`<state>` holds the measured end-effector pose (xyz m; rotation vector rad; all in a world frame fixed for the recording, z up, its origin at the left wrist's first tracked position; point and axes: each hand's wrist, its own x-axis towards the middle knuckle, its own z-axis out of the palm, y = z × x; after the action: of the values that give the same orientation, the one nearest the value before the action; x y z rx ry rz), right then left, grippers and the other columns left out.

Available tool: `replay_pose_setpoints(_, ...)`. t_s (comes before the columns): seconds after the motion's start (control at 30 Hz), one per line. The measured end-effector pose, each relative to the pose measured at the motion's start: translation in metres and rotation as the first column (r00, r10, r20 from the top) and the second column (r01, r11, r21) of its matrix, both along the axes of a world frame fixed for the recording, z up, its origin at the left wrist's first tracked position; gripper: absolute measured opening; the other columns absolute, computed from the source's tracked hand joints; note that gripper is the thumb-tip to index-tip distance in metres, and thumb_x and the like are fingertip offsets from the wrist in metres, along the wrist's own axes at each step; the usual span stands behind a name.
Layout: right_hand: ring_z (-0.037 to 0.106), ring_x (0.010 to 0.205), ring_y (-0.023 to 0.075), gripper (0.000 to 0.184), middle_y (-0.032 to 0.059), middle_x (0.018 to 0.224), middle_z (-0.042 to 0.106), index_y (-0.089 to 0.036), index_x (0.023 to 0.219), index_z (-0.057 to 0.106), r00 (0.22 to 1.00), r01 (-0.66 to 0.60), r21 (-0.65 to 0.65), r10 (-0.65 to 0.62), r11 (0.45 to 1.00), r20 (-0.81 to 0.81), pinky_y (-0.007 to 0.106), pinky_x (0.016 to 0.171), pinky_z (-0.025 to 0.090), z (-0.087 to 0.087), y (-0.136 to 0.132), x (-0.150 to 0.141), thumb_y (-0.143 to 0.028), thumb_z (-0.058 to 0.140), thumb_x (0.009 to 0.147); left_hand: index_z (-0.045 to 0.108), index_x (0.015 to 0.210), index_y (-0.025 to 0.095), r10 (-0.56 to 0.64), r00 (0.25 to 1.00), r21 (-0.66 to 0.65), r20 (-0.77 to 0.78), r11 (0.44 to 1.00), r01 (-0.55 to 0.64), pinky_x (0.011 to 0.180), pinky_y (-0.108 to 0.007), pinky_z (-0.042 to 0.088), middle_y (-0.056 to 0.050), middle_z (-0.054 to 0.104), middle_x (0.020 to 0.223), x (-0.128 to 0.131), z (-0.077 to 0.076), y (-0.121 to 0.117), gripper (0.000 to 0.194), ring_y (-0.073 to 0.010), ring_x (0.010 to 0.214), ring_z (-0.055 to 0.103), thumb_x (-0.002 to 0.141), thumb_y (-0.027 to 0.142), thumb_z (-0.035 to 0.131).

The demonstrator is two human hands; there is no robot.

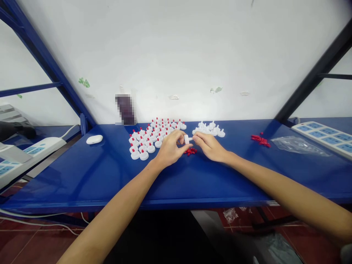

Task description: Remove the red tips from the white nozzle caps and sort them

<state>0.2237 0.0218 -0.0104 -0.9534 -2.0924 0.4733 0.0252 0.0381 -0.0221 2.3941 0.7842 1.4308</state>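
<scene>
A white nozzle cap (187, 139) lies on its side in the air, its round base gripped between the fingers and thumb of my left hand (171, 147). My right hand (209, 146) is closed at the cap's narrow tip, pinching it; whether a small red tip cover is inside those fingers is hidden. Just below both hands is a small pile of red tip covers (190, 151) on the blue table. To the left stand many white nozzle caps with red tips (151, 147), upright in loose rows. Behind my right hand sits a group of white nozzle caps without red tips (211, 126).
More red tip covers (260, 140) lie to the right beside a clear plastic bag (298, 145). A white earbud case (94, 139) rests at left. Power strips (327, 135) flank the blue table (90, 179). A blurred dark rectangle (125, 109) stands against the wall.
</scene>
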Motion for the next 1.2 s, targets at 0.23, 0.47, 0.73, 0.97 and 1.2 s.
replay_pose_setpoints(0.23,0.035,0.059,0.0116,0.044,-0.0047,0.063,0.036,-0.021,0.067,0.039,0.991,-0.036,-0.094,0.023,0.995,-0.134,0.027,0.059,0.03,0.001,-0.001,-0.008,-0.052,0.04,0.099,0.049,0.109,0.02,0.081,0.979,0.263,-0.185,0.964,-0.03,0.071,-0.026,0.052,-0.005,0.057,0.103,0.0,-0.004,-0.003,0.024,-0.013,0.078,0.06,0.089,0.019,0.062)
replay_pose_setpoints(0.47,0.033,0.057,0.0106,0.046,-0.0051,0.061,0.034,-0.02,0.064,0.04,0.988,-0.043,-0.101,0.027,0.994,-0.153,0.027,0.057,0.027,0.001,-0.001,-0.007,-0.052,0.043,0.098,0.054,0.113,0.016,0.197,0.953,0.317,-0.23,0.941,-0.118,0.076,-0.03,0.054,-0.009,0.058,0.104,0.002,-0.002,-0.006,0.025,-0.0187,0.09,0.062,0.093,0.029,0.058)
replay_pose_setpoints(0.73,0.032,0.055,0.0104,0.048,-0.005,0.057,0.033,-0.021,0.06,0.035,0.987,0.004,0.015,-0.002,1.0,-0.159,0.027,0.055,0.027,0.008,-0.01,-0.009,-0.049,0.043,0.099,0.054,0.097,0.016,0.14,0.933,0.135,-0.332,0.986,-0.1,0.07,-0.031,0.047,-0.008,0.056,0.096,0.009,0.007,-0.014,0.023,-0.0184,0.081,0.057,0.099,0.036,0.042)
replay_pose_setpoints(0.97,0.044,0.059,0.0115,0.038,-0.0028,0.063,0.048,-0.019,0.069,0.049,0.987,-0.078,0.155,0.099,0.985,-0.129,0.027,0.059,0.035,0.007,-0.017,-0.014,-0.037,0.042,0.102,0.043,0.067,0.019,-0.223,0.975,-0.352,0.005,0.912,0.21,0.063,-0.028,0.038,0.0,0.047,0.065,0.008,0.015,-0.012,0.04,-0.013,0.062,0.044,0.096,0.043,0.032)
replay_pose_setpoints(1.2,0.056,0.075,0.0178,0.019,0.0061,0.082,0.064,-0.02,0.091,0.063,0.983,-0.183,0.496,0.163,0.849,0.083,0.032,0.072,0.044,0.003,-0.013,-0.01,-0.024,0.047,0.1,0.041,0.055,0.019,-0.348,0.898,-0.625,0.268,0.647,0.438,0.059,-0.027,0.036,0.002,0.042,0.053,0.008,0.003,-0.001,0.046,-0.0109,0.054,0.039,0.089,0.05,0.035)
